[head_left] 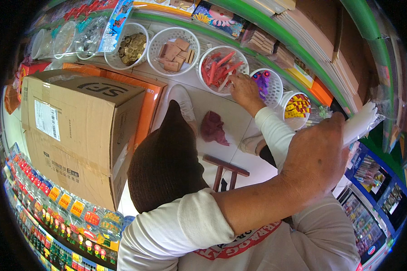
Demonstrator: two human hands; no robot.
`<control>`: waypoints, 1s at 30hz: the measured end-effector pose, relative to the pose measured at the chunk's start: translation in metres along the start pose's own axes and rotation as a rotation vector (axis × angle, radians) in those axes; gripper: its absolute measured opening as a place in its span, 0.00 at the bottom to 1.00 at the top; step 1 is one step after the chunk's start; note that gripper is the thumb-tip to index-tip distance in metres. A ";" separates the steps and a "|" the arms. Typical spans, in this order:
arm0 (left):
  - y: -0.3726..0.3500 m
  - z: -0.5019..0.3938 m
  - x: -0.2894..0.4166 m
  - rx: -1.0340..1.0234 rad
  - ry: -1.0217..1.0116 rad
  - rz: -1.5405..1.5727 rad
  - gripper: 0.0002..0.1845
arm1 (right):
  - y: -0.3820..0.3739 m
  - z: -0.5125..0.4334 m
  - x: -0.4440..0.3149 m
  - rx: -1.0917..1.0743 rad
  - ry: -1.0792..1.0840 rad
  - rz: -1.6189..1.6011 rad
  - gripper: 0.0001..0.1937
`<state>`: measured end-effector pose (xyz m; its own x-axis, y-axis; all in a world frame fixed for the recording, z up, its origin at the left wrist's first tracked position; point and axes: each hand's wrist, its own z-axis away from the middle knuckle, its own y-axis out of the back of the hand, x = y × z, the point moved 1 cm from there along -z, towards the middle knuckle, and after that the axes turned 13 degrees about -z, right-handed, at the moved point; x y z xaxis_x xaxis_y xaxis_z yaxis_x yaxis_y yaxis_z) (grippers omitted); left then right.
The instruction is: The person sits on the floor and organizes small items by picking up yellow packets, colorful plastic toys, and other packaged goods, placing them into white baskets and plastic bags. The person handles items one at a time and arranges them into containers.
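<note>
My left hand [313,154] reaches across to the right, shut around a bundle of white sticks [359,123] in clear plastic. Above the floor at the upper centre, the fingertips of my right hand [246,89] pinch a thin white stick [225,82] at a round white basket [201,76]. Red plastic-looking items [214,69] in clear wrapping lie in that basket. Just right of it, a basket holds purple items [262,83]. Another holds yellow-and-red packets [296,107]. To the left, one basket has small tan boxes [172,52], and one has gold-coloured discs [132,49].
A large cardboard box [78,125] stands at the left beside an orange box [157,93]. A dark red cloth [213,127] and a small brown wooden frame [225,166] are below my right hand. Green-edged shelves [291,40] curve behind the baskets; packaged goods fill the lower left.
</note>
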<state>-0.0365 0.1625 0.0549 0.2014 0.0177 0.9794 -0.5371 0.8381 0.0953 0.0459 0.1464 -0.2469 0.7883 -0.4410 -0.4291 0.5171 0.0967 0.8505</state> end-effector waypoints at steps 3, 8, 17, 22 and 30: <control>0.001 0.000 0.000 -0.018 0.011 -0.010 0.12 | 0.004 0.004 -0.009 0.002 -0.149 -0.212 0.12; 0.002 0.002 0.000 -0.084 0.051 -0.030 0.13 | 0.015 0.000 -0.009 0.078 0.016 -0.403 0.09; 0.003 0.002 -0.002 0.001 0.034 -0.015 0.13 | -0.014 -0.035 0.006 -0.285 0.448 0.162 0.08; 0.009 -0.001 -0.003 0.066 0.036 -0.012 0.14 | -0.021 -0.042 0.005 -0.339 0.491 0.324 0.07; 0.008 0.001 -0.002 -0.040 0.087 -0.009 0.13 | -0.004 -0.028 0.004 -0.263 0.578 0.197 0.05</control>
<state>-0.0426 0.1686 0.0540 0.2775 0.0556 0.9591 -0.5019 0.8596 0.0954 0.0562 0.1697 -0.2602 0.8907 0.1494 -0.4294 0.3512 0.3737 0.8585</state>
